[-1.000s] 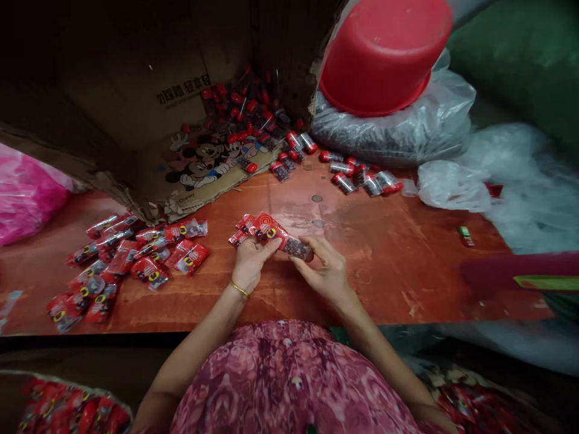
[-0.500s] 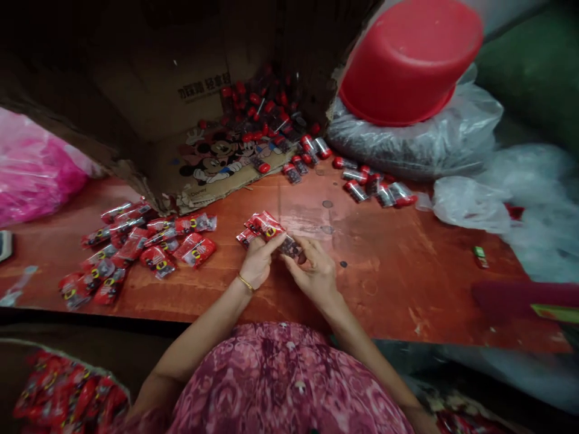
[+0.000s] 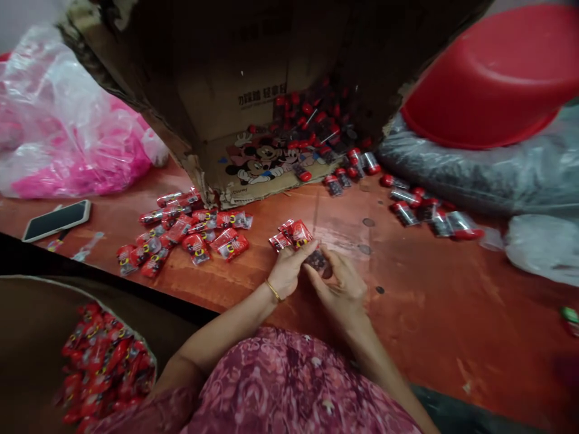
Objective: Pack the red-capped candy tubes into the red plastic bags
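Observation:
My left hand, with a gold bracelet at the wrist, is closed on a red printed plastic packet. Another red packet shows beside it, partly behind my fingers. A small clear jar with dark contents lies between both hands at the packet's near end. Thumb and fingers of my right hand are closed around this jar. Whether the jar is inside the packet I cannot tell. To the left, several filled red packets lie in a loose pile on the red-brown table.
An open cardboard box lies on its side, holding many red-capped jars. More jars lie at right, by a red tub on a bagged bundle. A phone rests left. Below is a sack of red packets.
My view has turned left, so everything sits further right in it, and the phone and pink bag show more fully. Both hands keep nearly the same hold on the packet and jar.

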### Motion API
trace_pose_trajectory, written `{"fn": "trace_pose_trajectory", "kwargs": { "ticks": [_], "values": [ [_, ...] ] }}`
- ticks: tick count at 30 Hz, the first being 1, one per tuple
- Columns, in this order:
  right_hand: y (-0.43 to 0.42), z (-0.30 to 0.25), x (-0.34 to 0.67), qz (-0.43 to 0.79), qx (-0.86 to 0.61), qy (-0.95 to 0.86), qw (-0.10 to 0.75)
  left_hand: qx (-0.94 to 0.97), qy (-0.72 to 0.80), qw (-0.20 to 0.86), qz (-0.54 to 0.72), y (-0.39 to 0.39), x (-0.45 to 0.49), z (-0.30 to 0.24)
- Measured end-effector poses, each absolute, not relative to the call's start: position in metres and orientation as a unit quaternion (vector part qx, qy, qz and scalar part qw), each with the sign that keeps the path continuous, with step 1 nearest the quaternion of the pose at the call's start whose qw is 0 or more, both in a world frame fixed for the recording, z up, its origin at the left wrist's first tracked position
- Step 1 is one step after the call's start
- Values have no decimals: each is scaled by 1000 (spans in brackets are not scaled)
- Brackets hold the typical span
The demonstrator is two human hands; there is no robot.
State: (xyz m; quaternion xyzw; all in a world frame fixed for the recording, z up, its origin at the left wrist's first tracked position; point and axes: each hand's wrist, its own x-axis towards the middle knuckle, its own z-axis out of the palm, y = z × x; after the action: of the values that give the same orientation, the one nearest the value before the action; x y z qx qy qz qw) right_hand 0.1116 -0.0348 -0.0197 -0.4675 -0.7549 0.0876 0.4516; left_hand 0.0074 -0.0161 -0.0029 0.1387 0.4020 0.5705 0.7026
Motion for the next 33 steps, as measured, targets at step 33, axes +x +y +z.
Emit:
{"fn": "trace_pose_trajectory", "kwargs": {
  "ticks": [33],
  "values": [
    [4,-10,121,211,-459,-750,426,414,741,352,393,-26,-118,34]
  ]
}}
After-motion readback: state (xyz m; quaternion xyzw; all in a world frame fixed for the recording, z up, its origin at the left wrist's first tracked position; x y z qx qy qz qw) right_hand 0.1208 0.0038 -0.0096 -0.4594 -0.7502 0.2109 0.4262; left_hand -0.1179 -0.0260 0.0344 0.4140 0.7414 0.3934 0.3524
